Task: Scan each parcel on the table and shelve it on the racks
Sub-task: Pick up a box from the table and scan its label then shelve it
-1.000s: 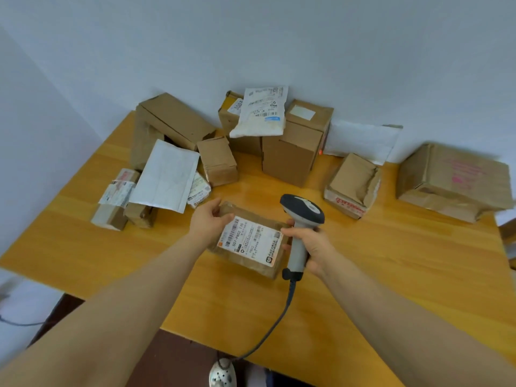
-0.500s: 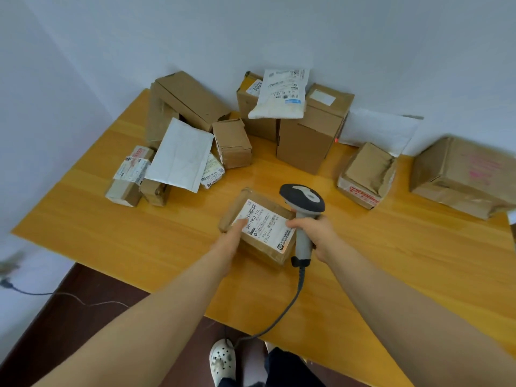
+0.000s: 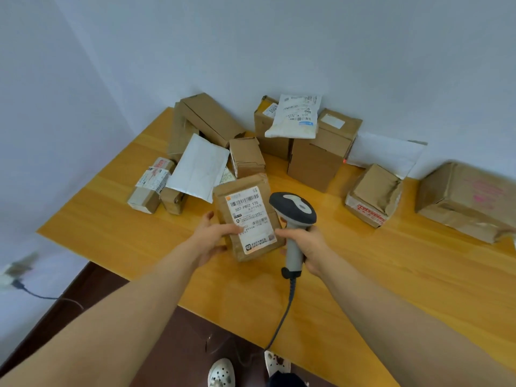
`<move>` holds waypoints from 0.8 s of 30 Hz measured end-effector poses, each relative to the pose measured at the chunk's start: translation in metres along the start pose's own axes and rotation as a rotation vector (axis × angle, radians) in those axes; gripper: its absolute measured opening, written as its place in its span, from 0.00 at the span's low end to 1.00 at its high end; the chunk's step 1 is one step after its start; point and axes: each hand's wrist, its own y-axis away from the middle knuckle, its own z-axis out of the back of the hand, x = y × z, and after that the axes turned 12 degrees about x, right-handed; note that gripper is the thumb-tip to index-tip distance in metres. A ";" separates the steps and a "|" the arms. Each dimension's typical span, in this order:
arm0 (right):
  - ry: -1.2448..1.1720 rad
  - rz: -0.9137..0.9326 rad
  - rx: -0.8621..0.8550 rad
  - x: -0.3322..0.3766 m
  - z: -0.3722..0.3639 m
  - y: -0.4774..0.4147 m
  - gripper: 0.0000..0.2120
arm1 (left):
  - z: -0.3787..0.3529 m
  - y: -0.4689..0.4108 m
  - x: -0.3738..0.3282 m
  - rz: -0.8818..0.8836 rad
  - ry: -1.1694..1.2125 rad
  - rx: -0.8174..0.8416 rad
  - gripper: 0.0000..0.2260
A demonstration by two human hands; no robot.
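A brown cardboard parcel with a white barcode label is lifted off the wooden table, tilted with its label facing me. My left hand grips its lower left edge, thumb across the label. Just to the right, my right hand holds the grey handle of a barcode scanner, whose dark head sits beside the parcel's right edge. The scanner's cable hangs down over the table's front edge.
Several more parcels lie along the back of the table: brown boxes, a white mailer, a white bag on top of a box, a crushed box and a large box at far right. Walls close the back and left.
My left hand has moved to the parcel's lower edge and raised it from lying on the table, turning its label upright toward me. The scanner hand has barely shifted.
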 end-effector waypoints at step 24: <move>0.324 0.205 0.337 0.049 -0.102 0.068 0.10 | 0.090 0.068 -0.076 -0.221 -0.319 -0.420 0.35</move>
